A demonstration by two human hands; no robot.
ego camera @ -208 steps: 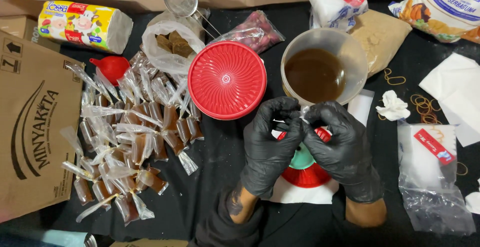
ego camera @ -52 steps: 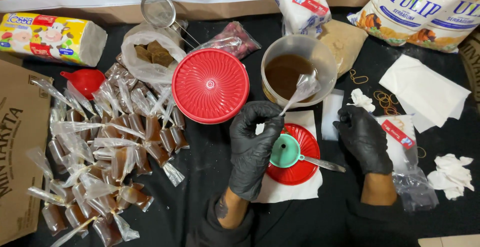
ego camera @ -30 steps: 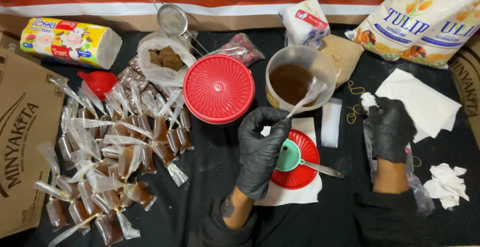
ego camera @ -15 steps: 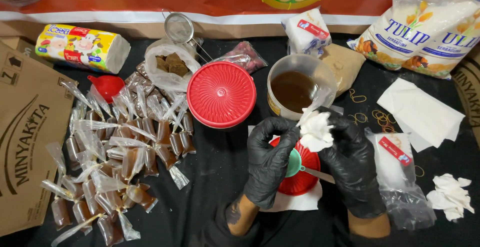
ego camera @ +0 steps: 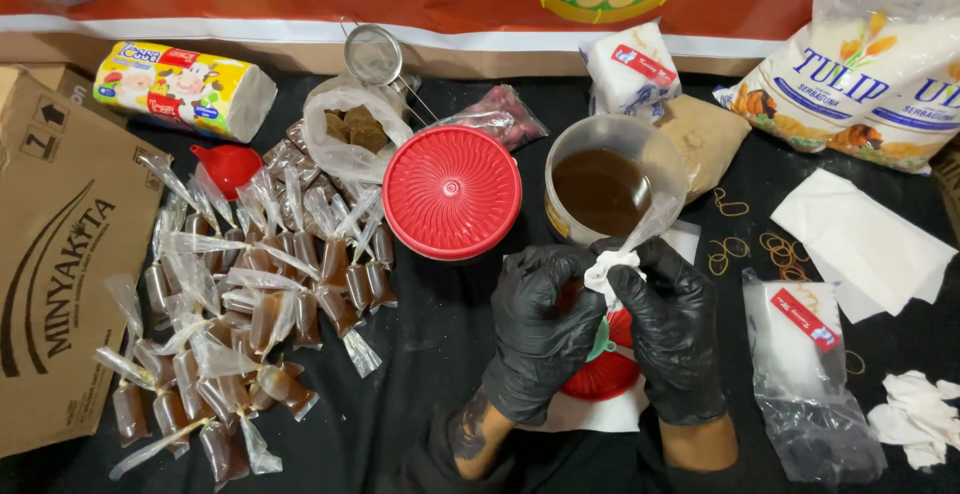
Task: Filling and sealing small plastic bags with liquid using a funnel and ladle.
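Observation:
Both my hands wear black gloves and meet over a small red plate [ego camera: 600, 379] near the table's front edge. My left hand [ego camera: 540, 329] grips a small clear plastic bag [ego camera: 650, 222] whose open top sticks up toward the tub. My right hand [ego camera: 668, 324] presses a crumpled white tissue [ego camera: 605, 272] against that bag. A green funnel [ego camera: 598, 342] shows between the hands, over the red plate. Just behind stands a clear tub of brown liquid [ego camera: 603, 190].
A red round lid [ego camera: 452, 192] lies left of the tub. Several filled, tied brown sachets [ego camera: 250, 294] are piled at the left beside a cardboard box [ego camera: 55, 264]. Rubber bands [ego camera: 740, 246], white paper [ego camera: 860, 244], a bag of small bags [ego camera: 800, 354] and tissues [ego camera: 915, 414] lie at right.
My right hand reached right, picked up a white tissue and brought it back to the bag in my left hand. The camera view tilted and shifted slightly.

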